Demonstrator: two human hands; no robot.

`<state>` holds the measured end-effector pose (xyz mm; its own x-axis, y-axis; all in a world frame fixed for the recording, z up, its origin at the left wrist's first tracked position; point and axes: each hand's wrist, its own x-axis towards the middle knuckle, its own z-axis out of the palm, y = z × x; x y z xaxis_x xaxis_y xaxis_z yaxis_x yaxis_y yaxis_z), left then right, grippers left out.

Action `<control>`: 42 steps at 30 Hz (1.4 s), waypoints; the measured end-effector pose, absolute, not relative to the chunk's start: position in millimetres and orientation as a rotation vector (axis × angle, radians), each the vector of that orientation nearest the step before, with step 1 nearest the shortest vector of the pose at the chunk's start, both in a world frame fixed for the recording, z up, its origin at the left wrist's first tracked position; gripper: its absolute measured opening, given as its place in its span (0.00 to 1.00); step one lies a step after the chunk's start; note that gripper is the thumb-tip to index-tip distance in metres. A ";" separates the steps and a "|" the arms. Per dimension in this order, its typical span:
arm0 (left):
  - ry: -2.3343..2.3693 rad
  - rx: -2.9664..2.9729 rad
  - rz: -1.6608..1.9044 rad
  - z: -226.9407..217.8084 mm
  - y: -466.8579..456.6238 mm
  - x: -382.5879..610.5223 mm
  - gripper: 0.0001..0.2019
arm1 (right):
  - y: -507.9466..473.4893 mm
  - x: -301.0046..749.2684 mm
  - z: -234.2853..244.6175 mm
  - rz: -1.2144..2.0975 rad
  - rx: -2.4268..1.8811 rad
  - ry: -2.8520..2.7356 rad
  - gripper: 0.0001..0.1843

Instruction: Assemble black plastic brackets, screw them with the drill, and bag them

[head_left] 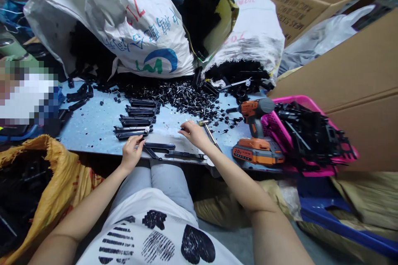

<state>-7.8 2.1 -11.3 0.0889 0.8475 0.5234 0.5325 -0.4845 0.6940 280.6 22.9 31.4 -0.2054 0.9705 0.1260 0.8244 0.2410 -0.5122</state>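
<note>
My left hand (132, 153) is positioned at the near edge of the blue work surface (96, 126), its thumb and index fingertips at the left end of a black plastic bar (160, 146). I cannot tell whether this grip is closed on the bar. The bar lies between my two hands, near the table edge, with a second black bar (186, 156) to its right.

My right hand (195, 134) is above the surface, thumb and forefinger pinched on a small dark piece (182, 129), too small to identify.

Adjacent items: a row of black bar assemblies (138, 121) lies beyond my left hand. A hammer (212, 134) lies just beside my right wrist. The orange-and-black 20V cordless driver (255, 127) stands upright on its battery to the right, next to a pink plastic basket (298, 99) loaded with black parts. Beyond my hands is a pile of small black-headed metal pins (192, 98), in front of a printed white woven sack (149, 16).
</note>
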 end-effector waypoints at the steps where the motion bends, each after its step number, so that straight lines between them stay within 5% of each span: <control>1: 1.352 2.084 1.402 -13.7 0.6 -6.5 0.09 | 17.7 278.5 33.0 0.495 -1.624 -2.101 0.07; 14: 1.395 2.286 1.348 -29.6 -8.9 -3.5 0.09 | -14.7 261.2 49.3 0.745 -1.516 -2.182 0.07; 25: 1.269 2.724 0.925 -11.1 -10.6 -5.2 0.14 | -14.0 242.2 50.1 0.433 -1.495 -2.683 0.05; 31: 0.838 2.902 0.452 0.7 1.0 25.7 0.21 | -33.5 261.3 3.8 0.364 -1.241 -2.528 0.17; 35: 0.838 2.943 0.228 3.1 13.2 37.0 0.25 | -51.6 274.9 -6.5 0.159 -1.543 -2.510 0.30; 38: 0.923 2.903 0.234 12.0 15.2 38.0 0.23 | -55.3 280.8 9.5 0.093 -1.740 -2.461 0.32; 42: 0.789 2.691 0.521 47.2 -7.2 24.7 0.27 | -59.2 279.6 58.5 0.392 -1.232 -2.488 0.33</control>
<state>24.7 -7.2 47.2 0.7850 0.5629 0.2588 0.4588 -0.8089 0.3678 279.6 -59.2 58.5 -0.5684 0.8041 0.1741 0.7115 0.5866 -0.3867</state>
